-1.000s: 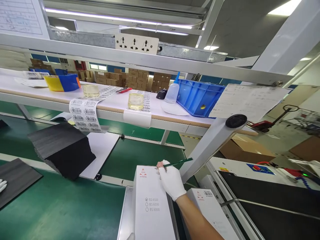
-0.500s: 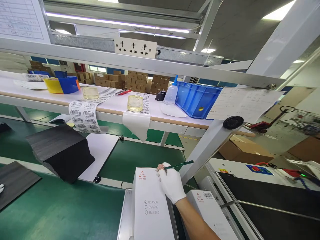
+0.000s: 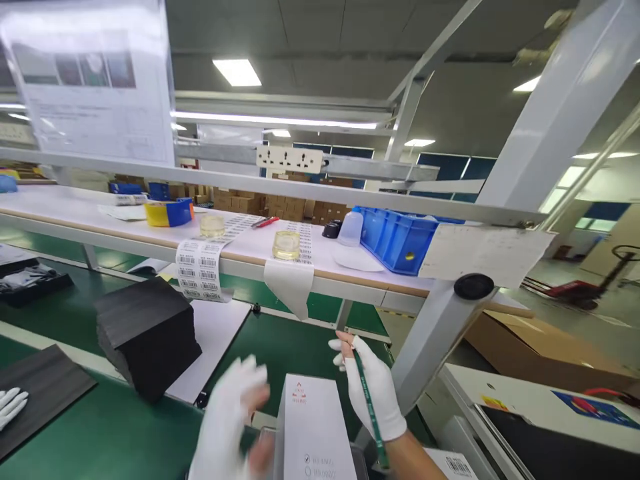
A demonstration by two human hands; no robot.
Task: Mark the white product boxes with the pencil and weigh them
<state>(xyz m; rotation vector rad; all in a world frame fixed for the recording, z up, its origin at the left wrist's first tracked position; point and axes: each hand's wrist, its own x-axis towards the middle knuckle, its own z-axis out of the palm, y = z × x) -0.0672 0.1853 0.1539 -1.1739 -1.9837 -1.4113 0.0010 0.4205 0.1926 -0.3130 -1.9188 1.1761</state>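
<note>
A white box (image 3: 317,417) with a red logo and printed model lines stands before me; the top line, BS 4500, bears a tick. My gloved right hand (image 3: 373,383) is raised at the box's right side, closed on a green pencil (image 3: 371,407) that slants down across the palm. My gloved left hand (image 3: 235,417) hovers by the box's left edge, blurred by motion, thumb and fingers apart with nothing seen in them. On the shelf above, barcode label strips (image 3: 200,267) hang over the edge, with a clear yellowish tape roll (image 3: 287,245) on the right-hand strip.
A blue bin (image 3: 395,240), a plastic bottle (image 3: 351,229) and a red-handled tool (image 3: 265,222) lie along the shelf (image 3: 340,263). Black foam sheets (image 3: 150,333) are stacked at left. Another person's gloved hand (image 3: 11,407) shows at far left. A slanted metal post (image 3: 435,333) rises at right.
My right hand has lifted away from the box top to the right, and the pencil has swung from pointing sideways to downward. My left hand has come into view. The view has tilted up.
</note>
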